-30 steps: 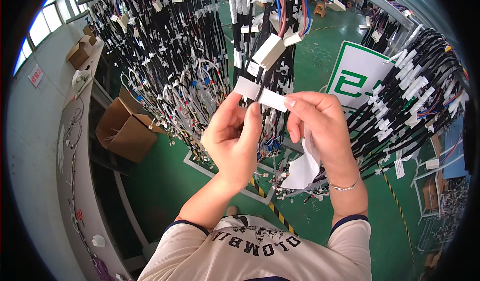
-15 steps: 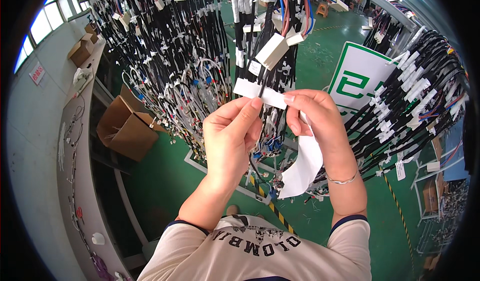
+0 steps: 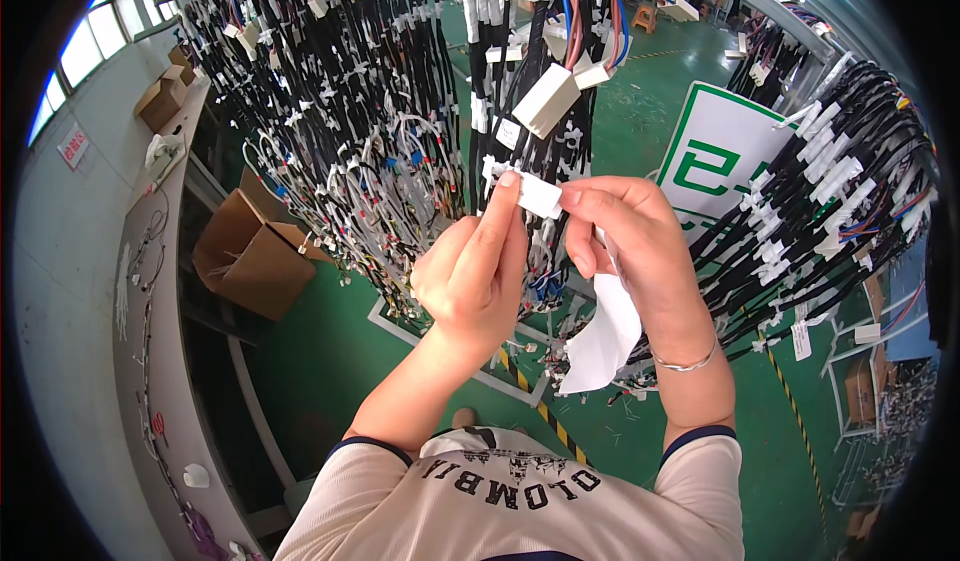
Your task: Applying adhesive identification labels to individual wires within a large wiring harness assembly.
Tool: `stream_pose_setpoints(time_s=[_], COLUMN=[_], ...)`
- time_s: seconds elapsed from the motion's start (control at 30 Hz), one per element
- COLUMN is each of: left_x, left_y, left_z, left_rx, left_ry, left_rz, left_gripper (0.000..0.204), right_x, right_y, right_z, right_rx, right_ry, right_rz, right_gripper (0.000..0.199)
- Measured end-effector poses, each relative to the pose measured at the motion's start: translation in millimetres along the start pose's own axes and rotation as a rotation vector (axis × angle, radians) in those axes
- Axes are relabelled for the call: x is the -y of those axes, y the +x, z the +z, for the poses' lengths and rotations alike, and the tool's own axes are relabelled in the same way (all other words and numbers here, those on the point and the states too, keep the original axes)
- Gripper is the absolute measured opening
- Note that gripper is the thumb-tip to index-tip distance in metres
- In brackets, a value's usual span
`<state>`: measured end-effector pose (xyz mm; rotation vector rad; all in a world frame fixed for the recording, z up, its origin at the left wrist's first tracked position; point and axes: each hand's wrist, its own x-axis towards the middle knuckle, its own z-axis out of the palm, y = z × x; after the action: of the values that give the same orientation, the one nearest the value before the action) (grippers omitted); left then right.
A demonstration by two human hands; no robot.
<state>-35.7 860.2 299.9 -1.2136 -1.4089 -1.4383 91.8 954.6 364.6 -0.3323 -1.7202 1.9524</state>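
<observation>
Largest item at my station: a dense hanging curtain of black cable bundles banded with white tape (image 3: 330, 91), filling the left and centre beyond the worker. A second hanging mass of black, white-taped cables (image 3: 820, 191) slants down at right. Long grey table (image 3: 178, 391) runs along the left wall. Below the curtain's left side, on the green floor (image 3: 330, 361), sits an open brown cardboard box (image 3: 250, 261). A white rectangular sign with a green border (image 3: 700, 126) stands behind the right wrist.

Hands, both raised in front of the chest. Left hand (image 3: 465, 271): narrow, fingers curled, one digit extended with its tip pressed on the label's left part. Right hand (image 3: 635, 236): narrow, holding a curling white paper sheet (image 3: 605, 336) that hangs below the fingers; thumb and forefinger tips meet the label's right end.

Just above the left fingertip, a cream-white boxy plastic connector (image 3: 546, 101) hangs tilted on its wires.

Smallest: a short white rectangular label (image 3: 541, 197), between the two sets of fingertips, ahead of both palms. Long axis slopes down from left to right; neither hand is clearly nearer. Whether it wraps a cable under the left fingertip, I cannot tell.
</observation>
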Motion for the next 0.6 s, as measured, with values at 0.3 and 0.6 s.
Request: stream_pose_setpoints(time_s=[0.3, 0.6], left_x=[6.3, 8.3], left_y=[1.8, 1.6], left_z=[-2.5, -3.5], left_rx=[0.067, 0.1], left_ry=[-0.048, -0.043], left_rz=[0.11, 0.118], left_gripper=[0.047, 0.049], right_x=[-2.7, 0.1], right_y=[-0.4, -0.6], right_z=[2.2, 1.4], right_rx=[-0.043, -0.028], right_ry=[-0.063, -0.063], right_rz=[-0.066, -0.068], right_gripper=[0.024, 0.023])
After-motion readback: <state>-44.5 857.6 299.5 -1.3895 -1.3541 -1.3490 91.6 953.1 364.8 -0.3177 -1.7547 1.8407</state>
